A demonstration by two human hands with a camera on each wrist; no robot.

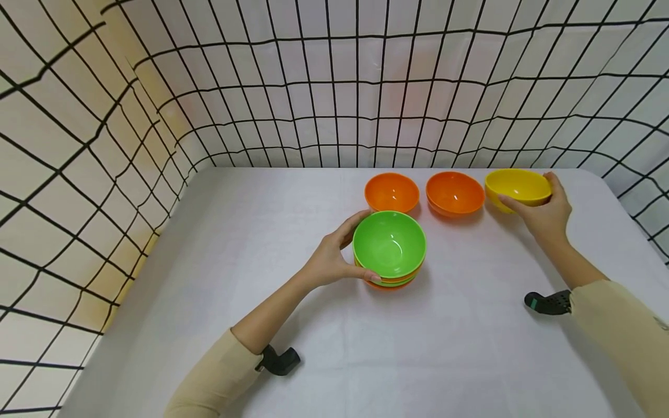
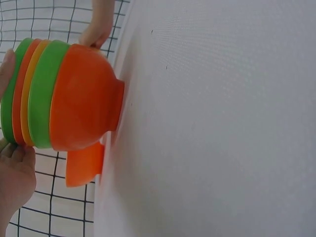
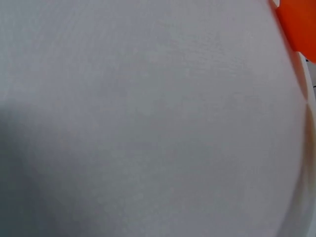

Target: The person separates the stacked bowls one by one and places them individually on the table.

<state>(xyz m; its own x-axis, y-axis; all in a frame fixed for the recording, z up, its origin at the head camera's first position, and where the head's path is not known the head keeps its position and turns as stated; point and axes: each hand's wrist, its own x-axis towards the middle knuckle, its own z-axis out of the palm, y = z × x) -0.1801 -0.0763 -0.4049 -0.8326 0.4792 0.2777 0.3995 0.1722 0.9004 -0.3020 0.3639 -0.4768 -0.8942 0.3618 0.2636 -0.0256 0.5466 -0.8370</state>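
Observation:
A stack of nested bowls, topped by a green bowl (image 1: 389, 244), stands mid-table. My left hand (image 1: 334, 255) grips the stack from its left side, thumb at the near rim and fingers at the far side. In the left wrist view, orange, yellow and green rims show beneath the top one, and the lowest is an orange bowl (image 2: 86, 98) whose foot meets the table. At the back right, my right hand (image 1: 549, 212) holds a yellow bowl (image 1: 517, 184) between thumb and fingers. Whether that bowl touches the table is hard to tell. The right wrist view misses this hand.
Two single orange bowls, a left one (image 1: 392, 193) and a right one (image 1: 455, 194), stand in a row left of the yellow bowl. White cloth covers the table (image 1: 251, 232). A black grid net (image 1: 313, 87) over white walls rises behind the table and along its sides.

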